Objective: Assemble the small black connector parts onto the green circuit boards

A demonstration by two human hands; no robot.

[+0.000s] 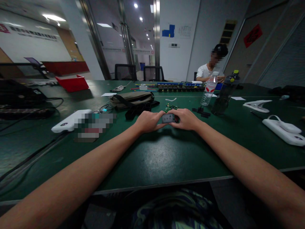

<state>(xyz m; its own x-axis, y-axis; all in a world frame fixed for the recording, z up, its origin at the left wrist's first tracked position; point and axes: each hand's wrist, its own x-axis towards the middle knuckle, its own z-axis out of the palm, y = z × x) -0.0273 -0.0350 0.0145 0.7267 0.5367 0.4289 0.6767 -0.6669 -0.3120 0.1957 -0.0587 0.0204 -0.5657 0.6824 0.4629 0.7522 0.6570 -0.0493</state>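
Pale wall (176, 60), glass doors (114, 38), black chairs (125, 72) beyond green table (157, 165); floor (220, 192) dark, seemingly grey.

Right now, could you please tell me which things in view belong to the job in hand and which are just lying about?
In use:
small grey rectangular buttoned casing, between the fingers
probably green circuit boards behind

Seemingly lying about:
clear plastic bottle
brown fabric bag

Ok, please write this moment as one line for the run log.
left hand: gripping small grey rectangular buttoned fob | right hand: same fob | behind: green circuit boards | below: dark green table
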